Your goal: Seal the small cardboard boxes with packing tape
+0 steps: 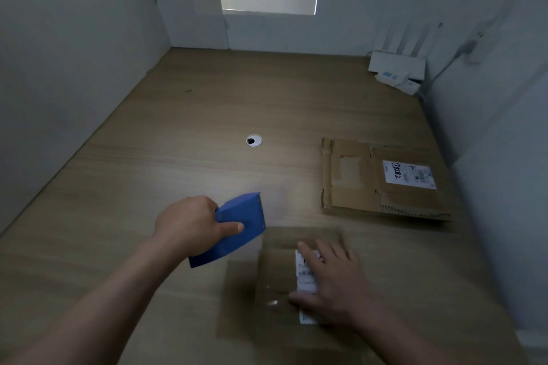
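Your left hand (189,225) is gripping the blue tape dispenser (243,213), fingers curled round its body and thumb lying along its side. It is hovering just beside the far left corner of the small cardboard box (275,270). Your right hand (332,278) is pressing flat on that box, fingers spread over its white label (305,283). The box, blurred, is sitting near you on the wooden desk (178,142). A flattened cardboard box (355,187) is lying farther right.

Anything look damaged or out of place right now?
The flat cardboard box at right has a ragged near edge showing corrugation and a torn surface patch. The small box under the right hand is too blurred to judge.
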